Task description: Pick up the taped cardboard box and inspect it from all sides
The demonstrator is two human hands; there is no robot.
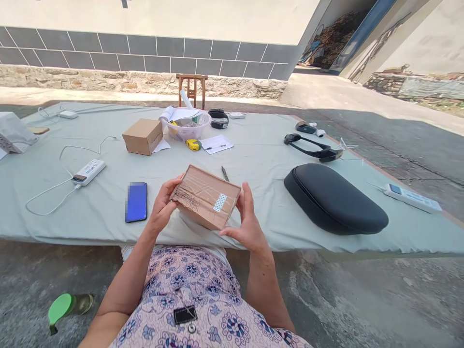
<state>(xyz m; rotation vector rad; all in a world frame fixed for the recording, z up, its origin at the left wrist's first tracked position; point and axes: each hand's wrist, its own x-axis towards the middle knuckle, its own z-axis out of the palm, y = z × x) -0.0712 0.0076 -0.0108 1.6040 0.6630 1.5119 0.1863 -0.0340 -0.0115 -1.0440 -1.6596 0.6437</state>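
Observation:
Between my hands is a brown cardboard box, tilted over the table's near edge. Dark scribbled lines mark its left end, and a small light-blue patterned sticker is on its right part. My left hand grips the box's left end, thumb toward the front and fingers at the back corner. At the right end, my right hand has its thumb at the lower front corner and its index finger raised; its other fingers are partly hidden behind the box. Just behind the box lies a dark pen.
A phone and a white power bank lie left. Behind are another cardboard box, a plastic basket and a yellow tape measure. A black case and a headset sit right. A green-lidded bottle is on the ground.

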